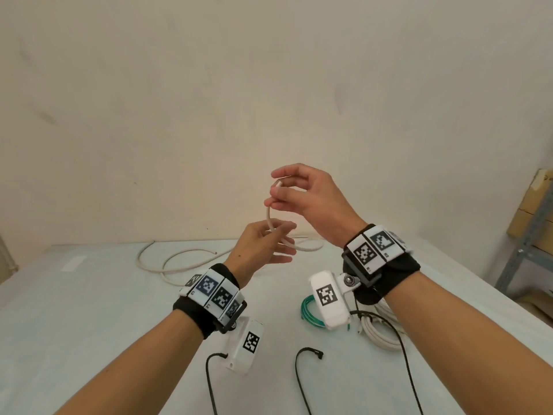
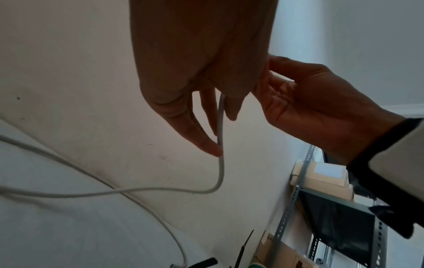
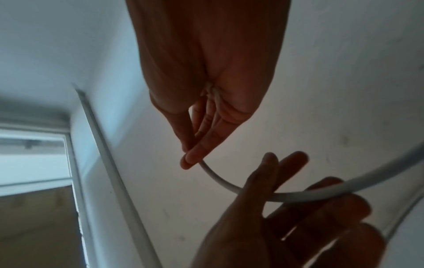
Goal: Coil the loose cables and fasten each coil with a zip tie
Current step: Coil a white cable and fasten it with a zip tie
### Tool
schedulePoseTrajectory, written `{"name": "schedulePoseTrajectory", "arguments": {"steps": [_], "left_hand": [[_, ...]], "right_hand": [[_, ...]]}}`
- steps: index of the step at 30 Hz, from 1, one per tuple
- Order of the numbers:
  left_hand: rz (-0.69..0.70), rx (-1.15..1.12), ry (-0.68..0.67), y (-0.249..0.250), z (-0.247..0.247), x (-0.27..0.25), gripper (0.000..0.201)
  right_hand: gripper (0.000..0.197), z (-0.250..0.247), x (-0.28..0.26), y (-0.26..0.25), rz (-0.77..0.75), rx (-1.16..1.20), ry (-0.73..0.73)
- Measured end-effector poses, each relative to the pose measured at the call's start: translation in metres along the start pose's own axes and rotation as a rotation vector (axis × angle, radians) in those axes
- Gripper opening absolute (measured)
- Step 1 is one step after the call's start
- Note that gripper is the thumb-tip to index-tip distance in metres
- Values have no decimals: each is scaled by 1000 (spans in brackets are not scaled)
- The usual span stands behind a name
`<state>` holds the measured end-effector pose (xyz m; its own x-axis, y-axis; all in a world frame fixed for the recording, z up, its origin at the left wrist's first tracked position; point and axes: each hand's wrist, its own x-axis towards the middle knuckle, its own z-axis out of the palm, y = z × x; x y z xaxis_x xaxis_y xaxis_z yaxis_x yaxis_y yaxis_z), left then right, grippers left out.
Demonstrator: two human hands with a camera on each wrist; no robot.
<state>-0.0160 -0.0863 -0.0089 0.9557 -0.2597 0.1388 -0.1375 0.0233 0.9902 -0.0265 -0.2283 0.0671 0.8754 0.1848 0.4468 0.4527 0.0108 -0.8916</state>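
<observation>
I hold a loose white cable [image 1: 270, 218] in the air above the table [image 1: 89, 310]. My right hand [image 1: 273, 193] pinches the cable's free end between thumb and fingertips, which the right wrist view shows up close at the fingertips [image 3: 191, 159]. From there the cable [image 3: 220, 181] arcs down to my left hand [image 1: 281, 241], where it passes under the thumb and between the fingers [image 3: 270, 174]. Past the left hand [image 2: 218, 134] the cable [image 2: 220, 166] drops and trails in loose loops [image 1: 167, 260] along the table's far side. A black zip tie [image 1: 300, 366] lies near the front.
A green coil [image 1: 308, 313] and a white coil [image 1: 386, 335] lie on the table under my right wrist. Thin black cords [image 1: 401, 351] hang from the wrist cameras. A metal shelf [image 1: 523, 244] with cardboard boxes [image 1: 535, 199] stands at the right. A bare wall rises behind the table.
</observation>
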Motion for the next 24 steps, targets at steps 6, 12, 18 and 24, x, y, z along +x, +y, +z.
{"name": "schedulePoseTrajectory", "arguments": {"steps": [6, 12, 18, 24], "left_hand": [[8, -122, 78, 8, -37, -28, 44], [-15, -424, 264, 44, -67, -38, 42], [100, -464, 407, 63, -73, -45, 38], [150, -341, 652, 51, -73, -44, 43]], "right_hand": [[14, 13, -4, -14, -68, 116, 41], [19, 32, -16, 9, 41, -38, 53], [11, 66, -29, 19, 122, -546, -94], [14, 93, -43, 15, 317, -396, -120]]}}
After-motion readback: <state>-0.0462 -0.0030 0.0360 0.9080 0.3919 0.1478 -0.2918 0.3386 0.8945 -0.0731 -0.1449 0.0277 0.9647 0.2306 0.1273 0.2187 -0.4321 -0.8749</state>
